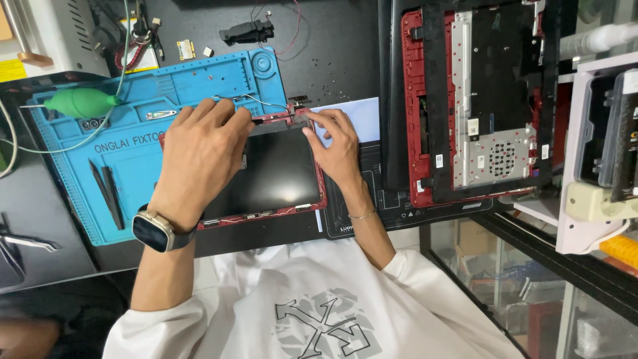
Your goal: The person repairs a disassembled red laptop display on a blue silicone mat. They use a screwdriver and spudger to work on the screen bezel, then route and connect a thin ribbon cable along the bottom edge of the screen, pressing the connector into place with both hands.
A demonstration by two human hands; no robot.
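The red-framed screen panel (276, 173) lies on the blue mat (133, 166). My left hand (199, 156) and right hand (335, 143) pinch its top edge at the hinge cable (256, 100); freeing it next needs gentle, even fingers.

White sleeves, smartwatch (154, 231), thin bracelet (363, 215)

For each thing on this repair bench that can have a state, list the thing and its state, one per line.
Red-framed screen panel: flat on the mat, both hands at its top edge.
Red laptop base: opened, bare inside showing.
Green air blower: lying on its side.
Left hand: fingertips pressing.
Right hand: fingertips pressing.
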